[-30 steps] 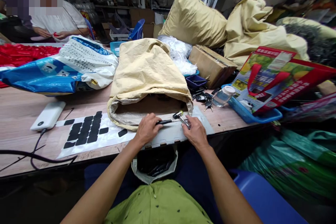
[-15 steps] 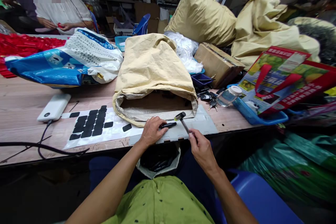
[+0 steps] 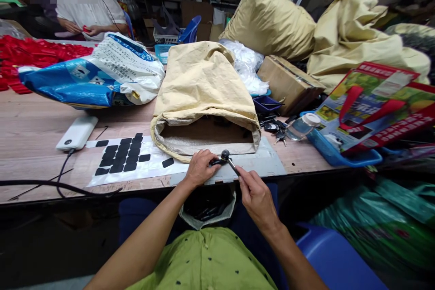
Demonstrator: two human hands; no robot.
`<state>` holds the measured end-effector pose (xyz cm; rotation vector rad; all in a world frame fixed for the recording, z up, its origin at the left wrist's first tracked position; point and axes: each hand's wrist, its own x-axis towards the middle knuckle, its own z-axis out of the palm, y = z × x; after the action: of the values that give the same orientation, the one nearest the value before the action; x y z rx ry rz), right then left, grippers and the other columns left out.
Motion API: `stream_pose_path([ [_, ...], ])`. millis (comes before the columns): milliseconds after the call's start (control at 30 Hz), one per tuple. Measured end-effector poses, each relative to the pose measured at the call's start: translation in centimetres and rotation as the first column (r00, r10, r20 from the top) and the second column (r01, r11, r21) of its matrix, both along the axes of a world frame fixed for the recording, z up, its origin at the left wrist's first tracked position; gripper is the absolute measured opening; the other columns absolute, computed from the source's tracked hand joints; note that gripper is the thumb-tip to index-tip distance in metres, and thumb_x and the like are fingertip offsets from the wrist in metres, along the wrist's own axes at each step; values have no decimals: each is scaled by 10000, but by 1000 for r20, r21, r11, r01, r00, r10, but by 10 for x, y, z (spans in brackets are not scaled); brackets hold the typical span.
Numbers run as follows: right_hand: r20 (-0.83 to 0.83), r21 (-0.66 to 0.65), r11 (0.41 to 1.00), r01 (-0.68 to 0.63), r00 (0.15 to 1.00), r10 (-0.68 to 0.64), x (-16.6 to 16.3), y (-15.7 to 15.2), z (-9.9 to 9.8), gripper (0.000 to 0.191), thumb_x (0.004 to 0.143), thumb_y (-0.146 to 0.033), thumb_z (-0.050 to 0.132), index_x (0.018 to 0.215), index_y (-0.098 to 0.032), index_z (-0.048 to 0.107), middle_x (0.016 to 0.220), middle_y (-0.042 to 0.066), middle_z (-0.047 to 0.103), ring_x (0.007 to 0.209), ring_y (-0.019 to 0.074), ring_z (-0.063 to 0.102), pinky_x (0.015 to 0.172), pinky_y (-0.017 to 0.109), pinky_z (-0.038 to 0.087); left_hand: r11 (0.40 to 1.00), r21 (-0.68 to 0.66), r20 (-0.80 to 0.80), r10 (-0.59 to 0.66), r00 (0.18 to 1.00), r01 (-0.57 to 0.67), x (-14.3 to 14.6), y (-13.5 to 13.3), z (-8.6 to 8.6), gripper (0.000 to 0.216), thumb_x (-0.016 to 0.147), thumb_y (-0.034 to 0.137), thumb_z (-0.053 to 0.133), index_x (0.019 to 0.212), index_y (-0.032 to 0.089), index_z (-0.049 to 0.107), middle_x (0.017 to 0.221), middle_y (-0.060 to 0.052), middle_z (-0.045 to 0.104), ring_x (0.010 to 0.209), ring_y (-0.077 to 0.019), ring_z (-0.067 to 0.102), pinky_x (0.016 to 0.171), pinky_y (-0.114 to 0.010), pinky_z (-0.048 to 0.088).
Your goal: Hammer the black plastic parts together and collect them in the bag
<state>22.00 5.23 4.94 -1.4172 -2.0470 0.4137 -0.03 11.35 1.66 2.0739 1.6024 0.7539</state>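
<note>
My left hand [image 3: 201,166] rests at the table's front edge, its fingers closed on a small black elongated piece [image 3: 214,162] lying on a grey board [image 3: 265,167]. Gripped by its metal handle, a small hammer [image 3: 233,166] is in my right hand [image 3: 255,192]. The dark hammer head is down at the right end of the black piece; whether they touch I cannot tell. Just behind both hands, a beige sack [image 3: 204,81] lies with its mouth towards me. Below the table edge, an open bag [image 3: 232,210] with dark pieces inside sits at my lap.
Left of the sack lie a white sheet with black rounded pads [image 3: 124,154], a power bank [image 3: 77,133] with a cable, and a blue-white bag [image 3: 91,77]. Keys [image 3: 280,136], a jar [image 3: 302,127] and a blue tray [image 3: 326,147] are right. Another person [image 3: 90,13] sits across, far left.
My right hand has swung the hammer down and left, bringing its head from above the board to the black piece. My left hand keeps its hold. The whole view has shifted slightly.
</note>
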Motion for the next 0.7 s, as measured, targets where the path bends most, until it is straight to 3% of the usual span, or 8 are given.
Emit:
stream_pose_path([
  [200,-5,-52,998,-43,999,43,-10,-2,-1,410,1051,-274,391,1389,-228,616,979,77,662,878,184,667,822,287,540,999,12,-54,40,998,-39,1,0,0,151,854,353,737,872,219,671,904,-35,647,951,-235,578,820,-361,406],
  [400,-32,-33,999,36,999,-37,1,13,5,365,1026,-280,449,1314,-212,662,1018,78,691,930,191,665,861,290,514,1000,18,19,19,1000,-19,2,0,0,164,824,282,748,967,227,690,941,-22,682,970,-226,594,874,-367,416],
  [567,156,53,972,230,959,-236,18,42,2,341,990,-269,517,1285,-253,687,984,50,669,882,184,640,773,276,462,1000,9,45,-1,999,1,-2,0,-2,140,884,306,700,994,220,707,949,-29,687,968,-226,598,860,-364,413],
  [700,281,117,964,237,924,-261,23,57,-16,338,973,-224,535,1263,-254,708,922,47,626,885,192,588,741,283,407,1000,23,44,-13,999,12,-5,1,-4,195,983,347,579,1028,224,723,958,-40,680,970,-223,591,867,-360,408],
])
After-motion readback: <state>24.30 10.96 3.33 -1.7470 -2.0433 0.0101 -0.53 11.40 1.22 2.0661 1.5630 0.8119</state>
